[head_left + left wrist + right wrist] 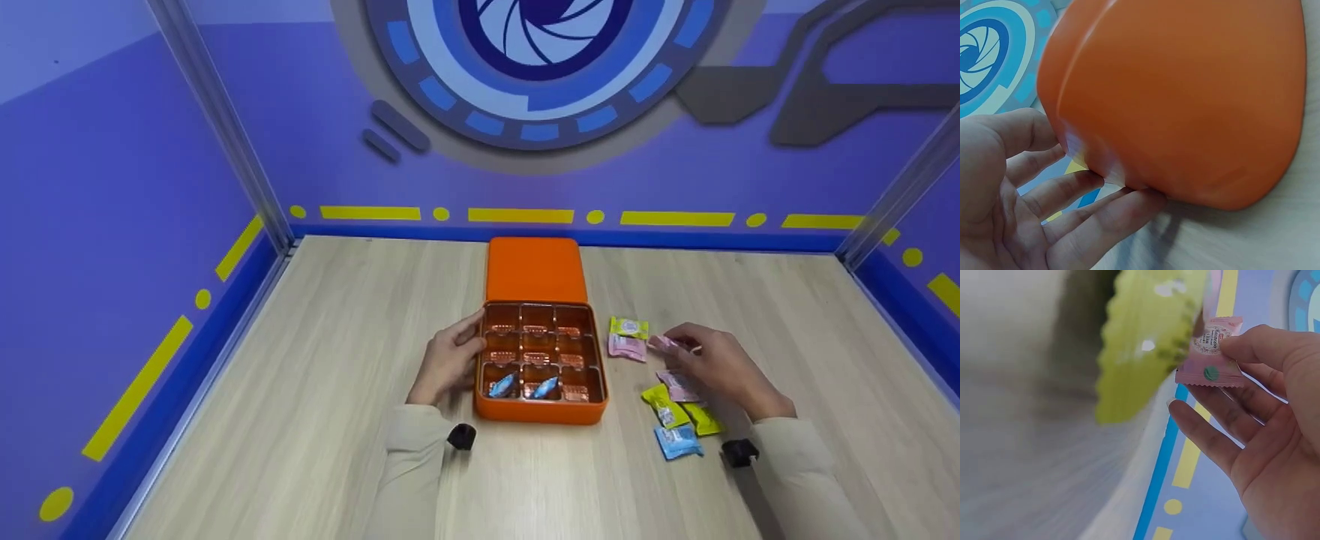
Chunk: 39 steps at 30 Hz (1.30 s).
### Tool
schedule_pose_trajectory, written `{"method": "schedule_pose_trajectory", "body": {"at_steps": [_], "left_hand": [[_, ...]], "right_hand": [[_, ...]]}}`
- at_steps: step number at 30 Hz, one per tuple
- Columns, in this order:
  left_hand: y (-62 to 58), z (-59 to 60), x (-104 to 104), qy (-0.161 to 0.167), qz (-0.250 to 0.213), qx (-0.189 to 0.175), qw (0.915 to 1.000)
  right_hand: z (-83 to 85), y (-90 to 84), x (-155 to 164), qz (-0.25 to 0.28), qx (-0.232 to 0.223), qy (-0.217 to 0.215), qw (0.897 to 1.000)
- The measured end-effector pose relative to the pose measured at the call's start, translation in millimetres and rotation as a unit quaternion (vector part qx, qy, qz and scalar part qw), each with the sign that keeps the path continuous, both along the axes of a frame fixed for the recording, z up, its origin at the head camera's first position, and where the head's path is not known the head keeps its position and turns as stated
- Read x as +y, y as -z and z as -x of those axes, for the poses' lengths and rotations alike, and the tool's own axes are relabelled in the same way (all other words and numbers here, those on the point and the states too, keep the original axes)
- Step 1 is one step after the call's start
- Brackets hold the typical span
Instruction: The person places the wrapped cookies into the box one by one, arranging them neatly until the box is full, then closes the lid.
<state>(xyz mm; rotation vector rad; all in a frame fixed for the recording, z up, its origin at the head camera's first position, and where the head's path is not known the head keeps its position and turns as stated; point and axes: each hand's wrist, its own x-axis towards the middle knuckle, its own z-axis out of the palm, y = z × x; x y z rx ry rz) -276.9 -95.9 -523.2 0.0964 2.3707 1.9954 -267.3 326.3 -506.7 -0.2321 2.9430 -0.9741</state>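
1. right wrist view: right fingers (1207, 436) pinch a pink packet (1213, 354) under the thumb, near loose packets (664, 405).
2. left fingers (1089, 228) grip the left side of an orange box (540, 411).
3. wood-grain surface (300, 420) below; purple wall (300, 112) behind.

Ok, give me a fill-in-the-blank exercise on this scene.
1. The candy pinched by the right hand is colored ____.
2. The left hand touches a box colored ____.
3. That box is divided into ____ compartments.
4. Blue candies lie in exactly ____ of them.

Missing words: pink; orange; nine; two.
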Motion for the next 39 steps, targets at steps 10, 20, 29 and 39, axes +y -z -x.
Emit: {"method": "schedule_pose_trajectory", "body": {"at_steps": [10,20,29,39], "left_hand": [[0.0,0.0,0,0.003,-0.005,0.000,1.0000],[0.2,0.4,-1,0.008,-0.015,-0.005,0.9998],[0.3,0.0,0,0.007,-0.010,-0.001,0.9999],[-0.9,-0.9,0,0.004,-0.003,-0.005,1.0000]], "right_hand": [[-3.9,-0.4,-3,0.036,0.006,0.018,0.999],[-5.5,0.7,-13,0.080,0.043,0.001,0.996],[-2.9,-3.5,-24,0.115,0.054,-0.035,0.991],[-2.0,-13.1,-38,0.141,0.073,-0.084,0.984]]}}
